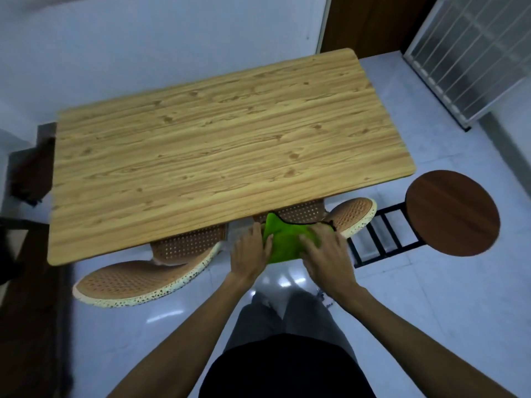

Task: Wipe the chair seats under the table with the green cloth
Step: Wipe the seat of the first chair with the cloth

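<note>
A bright green cloth point(284, 239) is bunched between both hands just in front of the table's near edge. My left hand point(250, 254) grips its left side and my right hand point(327, 254) grips its right side. Two woven brown chairs with speckled cream rims are tucked under the wooden table point(218, 133). The left chair point(138, 280) shows its curved back and part of its seat. The right chair point(353, 215) sits just beyond my right hand, its seat mostly hidden by the tabletop and the cloth.
A round dark wooden stool point(452, 212) with a black metal frame stands at the right of the table. A white wire rack point(474, 53) leans at the far right. Dark furniture point(31, 173) lines the left side. The floor is glossy white tile.
</note>
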A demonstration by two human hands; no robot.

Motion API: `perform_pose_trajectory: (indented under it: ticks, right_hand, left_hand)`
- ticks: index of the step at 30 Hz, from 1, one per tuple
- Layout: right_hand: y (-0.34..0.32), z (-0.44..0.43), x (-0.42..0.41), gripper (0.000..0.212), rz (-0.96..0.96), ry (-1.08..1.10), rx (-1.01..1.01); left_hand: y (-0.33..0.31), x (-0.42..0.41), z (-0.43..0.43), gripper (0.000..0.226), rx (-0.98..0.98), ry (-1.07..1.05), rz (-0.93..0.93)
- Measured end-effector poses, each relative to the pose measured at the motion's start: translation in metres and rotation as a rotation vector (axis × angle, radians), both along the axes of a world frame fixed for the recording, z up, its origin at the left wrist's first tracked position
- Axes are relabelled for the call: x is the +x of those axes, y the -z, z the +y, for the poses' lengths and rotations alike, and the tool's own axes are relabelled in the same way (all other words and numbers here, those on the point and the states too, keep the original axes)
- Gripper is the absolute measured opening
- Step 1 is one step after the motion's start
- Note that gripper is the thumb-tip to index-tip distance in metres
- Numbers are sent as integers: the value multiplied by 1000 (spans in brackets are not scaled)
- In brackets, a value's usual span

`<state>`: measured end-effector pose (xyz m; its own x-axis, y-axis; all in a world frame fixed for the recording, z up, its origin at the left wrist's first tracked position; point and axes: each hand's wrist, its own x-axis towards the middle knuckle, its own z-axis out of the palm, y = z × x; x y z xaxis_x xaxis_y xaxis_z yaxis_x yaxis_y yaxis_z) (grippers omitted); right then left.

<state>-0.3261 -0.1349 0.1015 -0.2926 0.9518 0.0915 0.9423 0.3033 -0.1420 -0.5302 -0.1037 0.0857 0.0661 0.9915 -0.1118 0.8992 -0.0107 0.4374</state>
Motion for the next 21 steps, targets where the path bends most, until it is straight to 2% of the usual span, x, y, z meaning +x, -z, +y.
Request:
perform_pose_trajectory:
  ticks: [2, 5, 7, 9, 12, 16, 19, 21]
  right_hand:
    - [10, -3, -10, 54, -80, -345, -85]
    - [14, 12, -22, 69, -183, -491, -181]
    - [14, 26, -33, 82, -232, -495, -255]
    - [18, 38, -51, 84, -268, -520, -316]
    - [30, 55, -92, 74, -369, -512, -440]
    - [51, 77, -163, 49, -569, -373, -547]
    - [65, 95, -202, 50, -797, -311, -719]
    - [71, 104, -213, 54, -873, -319, -820]
  left_hand:
    - [3, -12, 5, 34, -14, 8, -17]
    - [13, -46, 23, 37, -2, 36, 67]
    - [22, -74, 39, 42, -41, 48, 165]
    - [32, -102, 56, 47, -122, 36, 179]
    - [44, -130, 74, 50, -182, 104, 225]
    - [54, -136, 82, 45, -199, 149, 278]
    - [61, -133, 87, 43, -258, 140, 259]
    - [66, -136, 91, 45, -321, 129, 237]
